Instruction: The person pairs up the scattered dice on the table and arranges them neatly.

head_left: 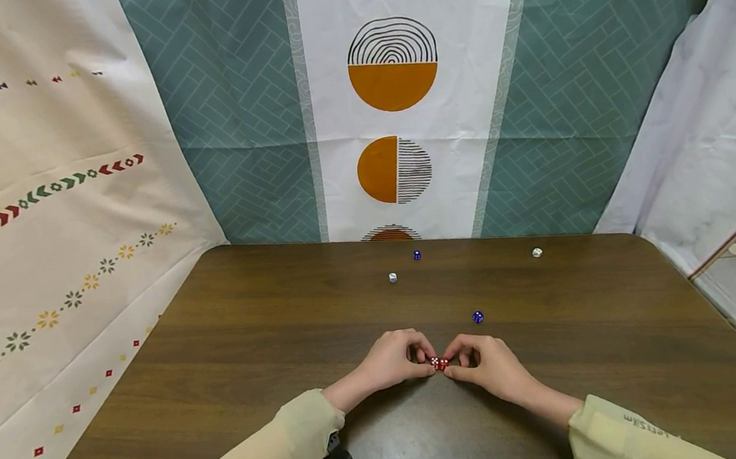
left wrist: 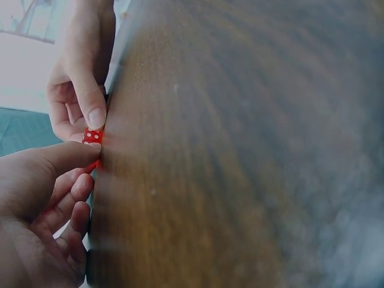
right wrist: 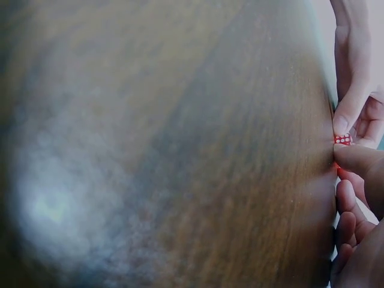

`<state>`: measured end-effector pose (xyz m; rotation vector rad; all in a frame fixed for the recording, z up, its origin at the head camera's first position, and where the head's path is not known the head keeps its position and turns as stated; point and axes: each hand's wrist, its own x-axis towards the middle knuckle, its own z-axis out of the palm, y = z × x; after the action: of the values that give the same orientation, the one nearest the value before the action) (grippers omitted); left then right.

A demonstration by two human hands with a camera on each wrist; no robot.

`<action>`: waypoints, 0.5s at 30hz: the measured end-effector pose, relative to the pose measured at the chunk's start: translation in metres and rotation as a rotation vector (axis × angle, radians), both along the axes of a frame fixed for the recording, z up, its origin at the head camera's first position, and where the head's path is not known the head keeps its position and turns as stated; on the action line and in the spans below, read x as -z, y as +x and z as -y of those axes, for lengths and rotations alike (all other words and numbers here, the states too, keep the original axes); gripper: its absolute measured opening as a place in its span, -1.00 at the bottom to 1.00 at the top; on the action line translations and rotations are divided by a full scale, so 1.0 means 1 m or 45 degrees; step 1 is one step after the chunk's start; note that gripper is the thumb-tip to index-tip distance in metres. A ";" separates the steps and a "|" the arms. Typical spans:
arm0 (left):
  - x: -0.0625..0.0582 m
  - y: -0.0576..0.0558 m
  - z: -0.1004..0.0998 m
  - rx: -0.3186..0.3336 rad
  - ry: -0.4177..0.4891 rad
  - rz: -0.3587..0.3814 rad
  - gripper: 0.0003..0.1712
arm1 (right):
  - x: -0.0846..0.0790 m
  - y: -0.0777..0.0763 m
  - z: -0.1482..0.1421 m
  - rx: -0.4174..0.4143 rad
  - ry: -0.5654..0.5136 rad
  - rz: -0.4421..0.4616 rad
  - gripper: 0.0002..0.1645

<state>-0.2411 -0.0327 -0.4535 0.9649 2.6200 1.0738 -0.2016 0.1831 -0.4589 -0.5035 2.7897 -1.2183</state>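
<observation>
Two red dice with white pips meet side by side at the middle of the table in the head view. My left hand (head_left: 394, 359) pinches the left red die (head_left: 435, 361) between thumb and forefinger. From the other side, my right hand (head_left: 489, 369) pinches the right red die (head_left: 443, 364) the same way. In the left wrist view, a red die (left wrist: 92, 135) shows between the two thumbs, close over the wood. The right wrist view also shows red die faces (right wrist: 342, 140) there, partly covered by fingertips.
Beyond the hands lie a blue die (head_left: 478, 317), a white die (head_left: 392, 278), a second blue die (head_left: 417, 255) and a second white die (head_left: 537, 252). The brown wooden table (head_left: 266, 295) ends at a patterned curtain (head_left: 244, 122) behind, with cloths at both sides.
</observation>
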 end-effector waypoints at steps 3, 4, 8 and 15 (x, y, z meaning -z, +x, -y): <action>0.000 0.000 0.000 0.000 0.001 0.003 -0.88 | 0.000 0.000 0.000 -0.001 0.000 -0.003 -0.86; 0.000 0.000 0.000 0.001 0.001 0.005 -0.88 | 0.000 0.000 0.000 0.000 -0.001 -0.003 -0.86; 0.000 0.000 0.000 0.001 0.001 0.008 -0.88 | 0.000 0.001 0.000 0.001 0.000 -0.002 -0.86; 0.000 0.000 0.000 -0.006 -0.008 -0.002 -0.87 | 0.000 0.001 0.000 0.003 -0.003 0.007 -0.85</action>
<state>-0.2412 -0.0324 -0.4537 0.9589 2.6263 1.0662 -0.2007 0.1833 -0.4588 -0.4965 2.7851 -1.2216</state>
